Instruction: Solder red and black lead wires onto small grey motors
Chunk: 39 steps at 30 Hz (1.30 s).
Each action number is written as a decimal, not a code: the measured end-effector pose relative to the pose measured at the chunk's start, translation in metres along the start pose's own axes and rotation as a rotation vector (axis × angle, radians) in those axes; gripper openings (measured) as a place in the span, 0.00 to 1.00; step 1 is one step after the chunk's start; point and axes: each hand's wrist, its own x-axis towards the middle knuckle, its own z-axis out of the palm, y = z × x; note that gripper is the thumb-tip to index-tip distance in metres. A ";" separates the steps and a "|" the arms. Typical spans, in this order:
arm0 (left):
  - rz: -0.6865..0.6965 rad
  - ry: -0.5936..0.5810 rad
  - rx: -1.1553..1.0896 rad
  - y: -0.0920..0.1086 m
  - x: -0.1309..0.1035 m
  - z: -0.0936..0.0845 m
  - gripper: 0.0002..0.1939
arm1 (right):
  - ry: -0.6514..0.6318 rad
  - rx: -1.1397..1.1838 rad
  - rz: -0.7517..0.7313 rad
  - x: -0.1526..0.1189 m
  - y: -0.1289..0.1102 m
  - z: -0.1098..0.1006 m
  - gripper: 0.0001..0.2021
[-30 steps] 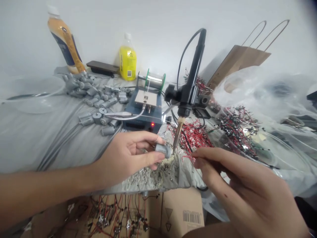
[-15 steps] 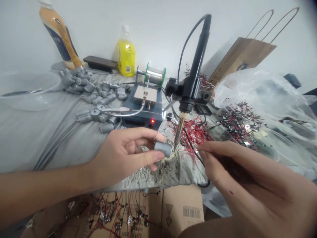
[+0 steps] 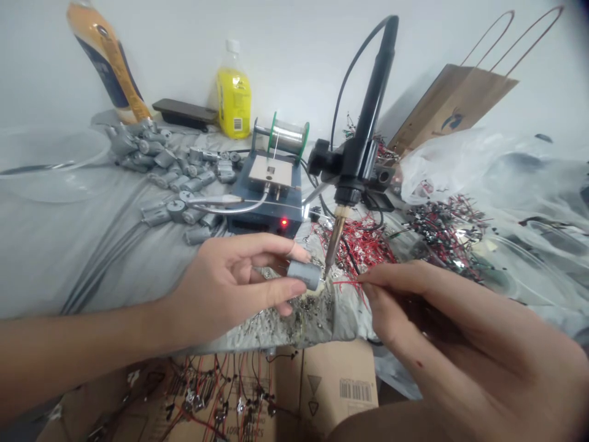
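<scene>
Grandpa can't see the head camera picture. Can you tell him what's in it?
The left hand holds a gray cylinder beside the tip of a tilted soldering iron, while the right hand pinches a red wire. Behind them are a blue box with a red light, a solder spool and a pile of similar gray cylinders.

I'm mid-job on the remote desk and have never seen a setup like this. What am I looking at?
There's no machine arm: these are a person's bare hands, seen from one head-worn camera looking forward and down. The left hand holds a grey cylinder; the right hand pinches a red wire. A clamped soldering iron points down beside the cylinder's end; whether they touch is unclear. Behind sits a blue box with a solder spool. More grey cylinders and a heap of red wires lie around.
</scene>
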 end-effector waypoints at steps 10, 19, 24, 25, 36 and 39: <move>-0.016 0.004 0.032 -0.002 0.002 -0.002 0.14 | -0.054 0.036 0.008 0.002 0.001 0.002 0.05; -0.007 -0.005 0.049 -0.004 0.000 -0.003 0.13 | -0.065 0.035 0.021 0.002 0.002 0.001 0.05; 0.004 -0.001 0.040 -0.005 -0.001 -0.004 0.14 | -0.067 0.032 0.028 0.002 0.001 0.002 0.06; 0.001 0.001 0.047 -0.005 -0.001 -0.004 0.15 | -0.065 0.032 0.030 0.002 0.001 0.002 0.06; -0.001 -0.005 0.040 -0.005 0.002 -0.002 0.14 | -0.052 0.023 0.021 0.001 0.002 0.004 0.06; -0.007 -0.001 0.043 -0.003 0.001 -0.002 0.13 | -0.049 0.033 0.032 0.002 0.001 0.005 0.06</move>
